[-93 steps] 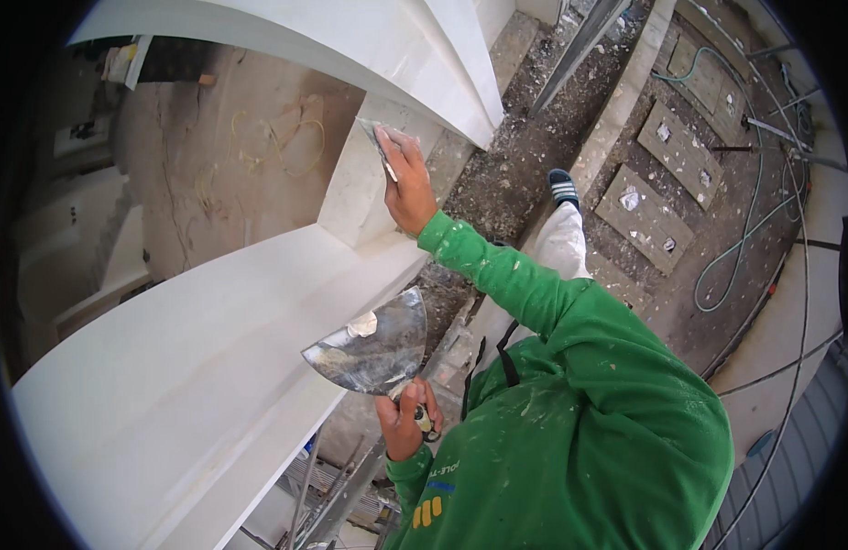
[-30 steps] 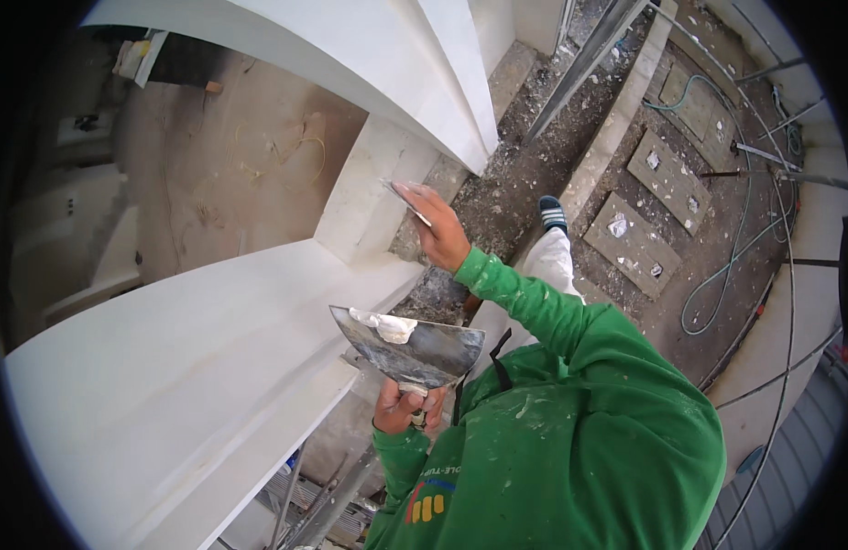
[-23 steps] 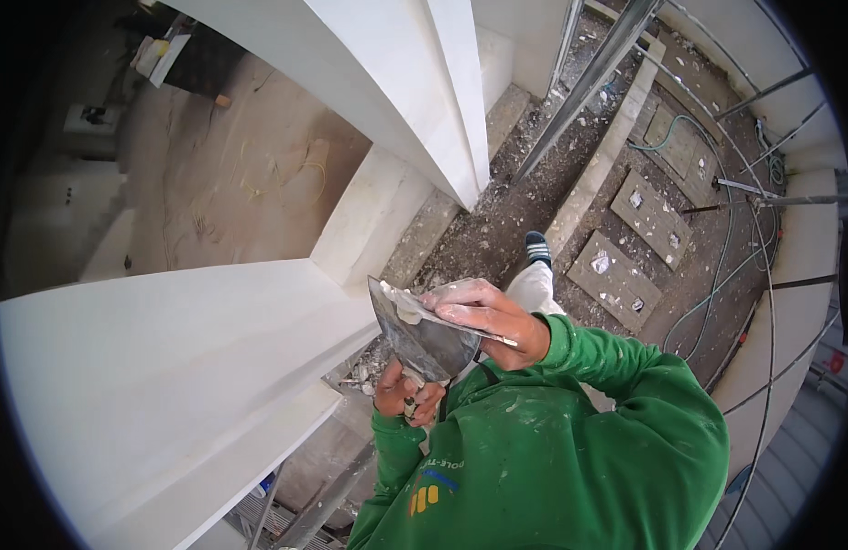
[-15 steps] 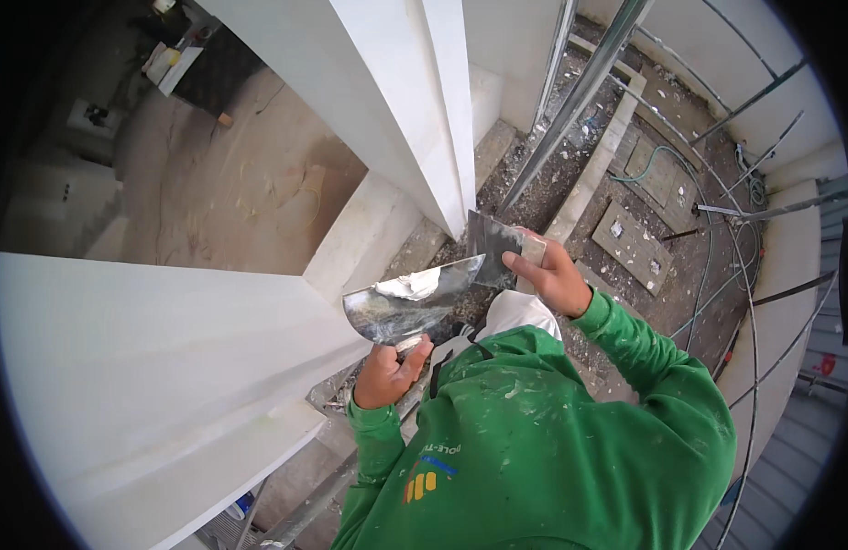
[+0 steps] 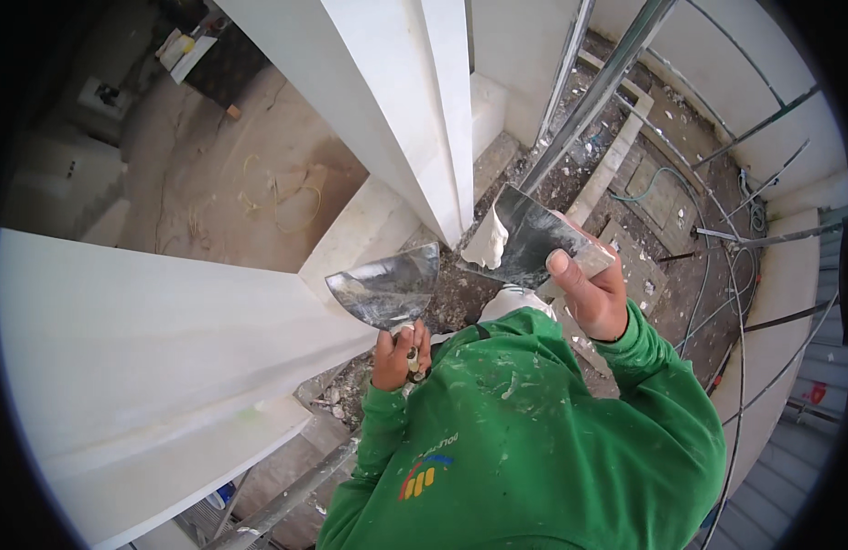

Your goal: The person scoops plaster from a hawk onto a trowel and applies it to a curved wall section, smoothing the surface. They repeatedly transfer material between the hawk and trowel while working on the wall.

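Observation:
My left hand (image 5: pixel 401 357) is closed around the handle of a wide putty knife (image 5: pixel 387 286), whose metal blade carries only a thin smear. In my right hand (image 5: pixel 593 291) is a flat, squarish steel scraper (image 5: pixel 532 240), gripped with the thumb on its near face. A lump of white plaster (image 5: pixel 487 240) clings to the scraper's left edge. The two blades are apart, side by side above the debris-strewn ground. Just beyond them stands a white wall corner (image 5: pixel 453 165).
On the left a low white wall (image 5: pixel 167 321) borders an opening onto a brown floor (image 5: pixel 250 174). Metal scaffold poles (image 5: pixel 607 82) rise at the right. A green hose (image 5: pixel 657 179) and boards lie on littered ground. Another pole (image 5: pixel 291 495) crosses at lower left.
The white plaster has passed from the putty knife to the scraper's edge. My right hand has turned and moved nearer, and the two blades have separated.

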Tool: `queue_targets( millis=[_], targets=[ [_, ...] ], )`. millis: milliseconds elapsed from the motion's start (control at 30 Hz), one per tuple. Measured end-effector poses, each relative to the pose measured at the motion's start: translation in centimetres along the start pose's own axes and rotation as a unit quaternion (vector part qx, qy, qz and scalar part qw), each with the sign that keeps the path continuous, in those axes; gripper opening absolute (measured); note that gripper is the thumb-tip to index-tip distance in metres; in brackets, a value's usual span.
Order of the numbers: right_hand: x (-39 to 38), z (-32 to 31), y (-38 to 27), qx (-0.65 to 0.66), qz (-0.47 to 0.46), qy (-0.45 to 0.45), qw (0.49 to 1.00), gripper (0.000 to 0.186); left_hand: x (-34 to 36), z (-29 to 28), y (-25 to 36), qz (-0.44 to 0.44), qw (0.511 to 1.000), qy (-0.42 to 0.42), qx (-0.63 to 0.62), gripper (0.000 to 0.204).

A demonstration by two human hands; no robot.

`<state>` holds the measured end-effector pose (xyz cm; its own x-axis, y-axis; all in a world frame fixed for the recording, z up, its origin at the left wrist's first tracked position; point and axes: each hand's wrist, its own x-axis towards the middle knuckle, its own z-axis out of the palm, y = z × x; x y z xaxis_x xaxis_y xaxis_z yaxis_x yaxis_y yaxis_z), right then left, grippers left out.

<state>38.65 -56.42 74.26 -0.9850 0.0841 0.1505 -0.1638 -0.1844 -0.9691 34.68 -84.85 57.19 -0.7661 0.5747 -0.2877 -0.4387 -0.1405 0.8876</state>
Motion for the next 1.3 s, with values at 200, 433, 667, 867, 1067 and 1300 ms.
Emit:
queue_targets(
  millis=[200, 433, 667, 867, 1067, 1300],
  targets=[
    [2.6, 0.9, 4.1, -0.182, -0.355, -0.253, 0.881, 0.058, -2.3, 3.8, 3.6, -0.190, 0.822, -0.198, -0.499, 0.022],
    [6.2, -3.8, 1.5, -0.567, -0.324, -0.070, 0.754, 0.059, -0.8, 5.2, 10.2, 0.045, 0.990, -0.044, 0.123, 0.027],
    [7.2, 0.6, 2.7, -0.608, -0.413, -0.119, 0.668, 0.040, -0.1, 6.0, 9.6, 0.093, 0.958, 0.068, 0.263, 0.028],
    [8.0, -0.7, 10.7, -0.492, -0.284, -0.114, 0.815, 0.039, -2.1, 4.2, 11.2, 0.088, 0.967, 0.223, 0.085, 0.021],
    [12.9, -3.0, 31.0, -0.154, -0.085, 0.219, 0.960, 0.035, -2.3, 0.6, 7.7, -0.017, 0.964, 0.243, 0.109, 0.028],
    [17.3, 0.2, 37.1, -0.231, -0.131, 0.356, 0.896, 0.038, -3.6, 0.5, 4.7, -0.127, 0.956, 0.229, 0.136, 0.032]
  ],
)
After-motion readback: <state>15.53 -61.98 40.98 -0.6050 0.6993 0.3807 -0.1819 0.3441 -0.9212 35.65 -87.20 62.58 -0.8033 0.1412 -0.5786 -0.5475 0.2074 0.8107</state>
